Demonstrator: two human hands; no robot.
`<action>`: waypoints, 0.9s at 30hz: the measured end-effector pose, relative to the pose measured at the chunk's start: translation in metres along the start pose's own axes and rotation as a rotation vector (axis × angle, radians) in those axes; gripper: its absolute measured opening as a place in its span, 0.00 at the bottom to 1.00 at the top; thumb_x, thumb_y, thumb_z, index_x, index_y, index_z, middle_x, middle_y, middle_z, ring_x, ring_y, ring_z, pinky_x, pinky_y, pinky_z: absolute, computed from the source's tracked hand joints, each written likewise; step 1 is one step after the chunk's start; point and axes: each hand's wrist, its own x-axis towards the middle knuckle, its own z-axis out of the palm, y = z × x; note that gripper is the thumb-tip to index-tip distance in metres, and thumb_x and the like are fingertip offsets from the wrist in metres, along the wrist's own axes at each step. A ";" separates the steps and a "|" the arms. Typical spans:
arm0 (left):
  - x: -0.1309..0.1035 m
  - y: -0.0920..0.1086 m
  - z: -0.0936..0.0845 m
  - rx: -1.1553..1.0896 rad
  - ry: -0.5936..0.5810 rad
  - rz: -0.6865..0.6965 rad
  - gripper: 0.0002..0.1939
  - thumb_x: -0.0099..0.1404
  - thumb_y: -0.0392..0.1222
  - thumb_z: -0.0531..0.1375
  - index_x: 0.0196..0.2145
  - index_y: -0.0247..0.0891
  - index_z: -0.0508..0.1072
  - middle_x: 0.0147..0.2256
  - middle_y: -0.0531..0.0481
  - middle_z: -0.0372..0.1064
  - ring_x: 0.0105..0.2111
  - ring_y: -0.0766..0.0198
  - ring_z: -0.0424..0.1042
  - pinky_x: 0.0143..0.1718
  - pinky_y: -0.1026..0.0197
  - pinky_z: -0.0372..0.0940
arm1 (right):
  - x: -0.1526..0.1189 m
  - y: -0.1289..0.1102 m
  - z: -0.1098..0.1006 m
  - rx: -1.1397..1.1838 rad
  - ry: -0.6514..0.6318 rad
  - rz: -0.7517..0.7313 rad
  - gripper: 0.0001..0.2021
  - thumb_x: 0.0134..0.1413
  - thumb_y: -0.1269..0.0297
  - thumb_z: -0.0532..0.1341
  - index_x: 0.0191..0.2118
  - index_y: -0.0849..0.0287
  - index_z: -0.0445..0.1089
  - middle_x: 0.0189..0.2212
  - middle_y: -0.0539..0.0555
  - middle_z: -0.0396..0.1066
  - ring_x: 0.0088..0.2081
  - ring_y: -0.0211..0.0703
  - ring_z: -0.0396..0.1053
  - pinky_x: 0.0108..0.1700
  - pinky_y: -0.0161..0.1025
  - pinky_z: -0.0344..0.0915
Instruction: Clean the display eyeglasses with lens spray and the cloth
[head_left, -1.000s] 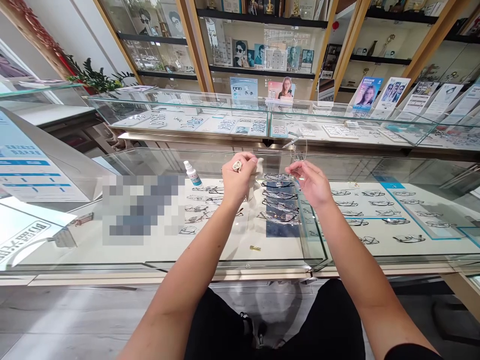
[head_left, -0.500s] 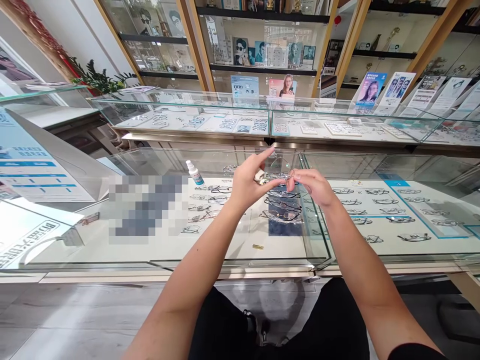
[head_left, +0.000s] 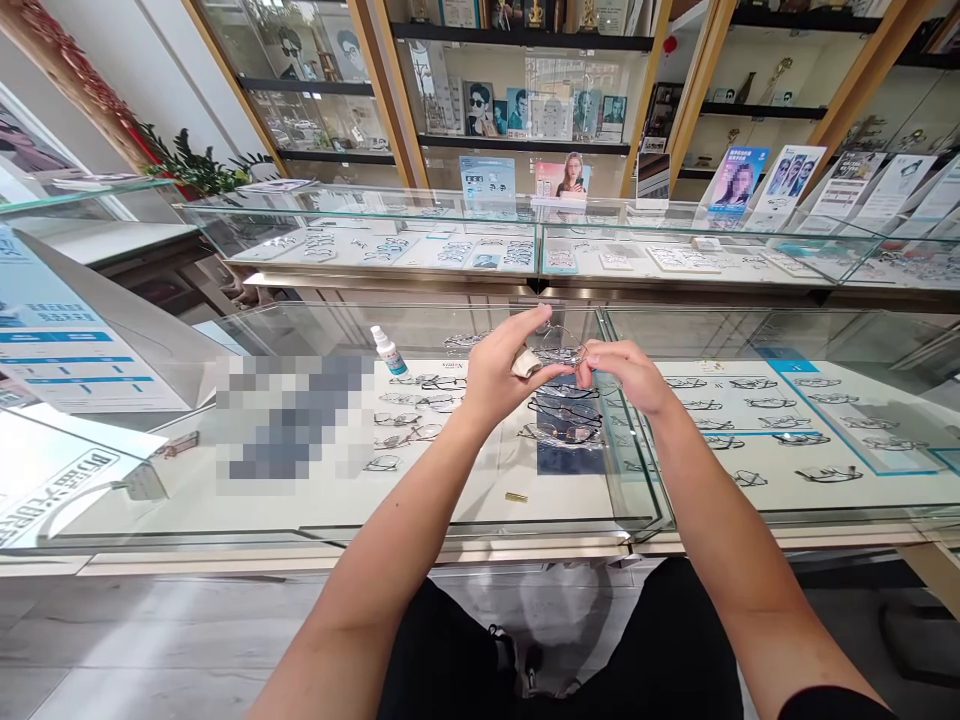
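Note:
Above the glass counter, my left hand [head_left: 493,368] is closed around a small pale cloth [head_left: 527,363] and one side of a pair of thin-rimmed eyeglasses [head_left: 562,330]. Its thumb and fingers curve about the lens area. From the other side my right hand [head_left: 628,374] pinches the edge of the same glasses between thumb and fingers. The lower part of the frame is hidden by my fingers, and it overlaps the glasses beneath. Under my hands, several eyeglasses [head_left: 564,433] lie in rows on a dark blue panel [head_left: 570,460].
A white spray bottle [head_left: 388,352] stands left of my left hand. A small gold-coloured piece [head_left: 516,497] lies near the front of the glass counter [head_left: 420,530]. More eyeglasses [head_left: 828,475] are displayed at right. A sign board [head_left: 82,330] stands at left; a second glass showcase [head_left: 360,205] lies behind.
My left hand has turned slightly and its upper fingertip sits a little lower, with more of the cloth showing. Both hands keep hold of the eyeglasses.

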 end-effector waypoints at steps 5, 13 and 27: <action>0.000 0.000 0.002 0.013 0.060 0.069 0.39 0.66 0.65 0.72 0.68 0.47 0.73 0.59 0.39 0.80 0.57 0.48 0.82 0.58 0.48 0.78 | -0.002 0.003 0.000 -0.071 0.033 -0.021 0.22 0.72 0.51 0.61 0.27 0.54 0.80 0.30 0.54 0.78 0.40 0.50 0.71 0.50 0.48 0.66; -0.001 0.000 0.004 0.113 0.229 0.076 0.36 0.66 0.62 0.74 0.65 0.44 0.75 0.56 0.39 0.82 0.52 0.49 0.84 0.51 0.49 0.81 | -0.001 0.000 0.004 -0.239 0.653 -0.386 0.21 0.71 0.45 0.59 0.34 0.52 0.81 0.40 0.56 0.80 0.47 0.53 0.76 0.54 0.53 0.70; 0.002 0.002 -0.003 0.178 0.504 -0.048 0.33 0.69 0.60 0.72 0.64 0.44 0.74 0.54 0.41 0.81 0.47 0.55 0.82 0.41 0.54 0.76 | -0.007 0.005 0.026 -0.165 0.623 -0.292 0.18 0.71 0.48 0.62 0.58 0.50 0.76 0.53 0.58 0.83 0.43 0.50 0.82 0.46 0.50 0.77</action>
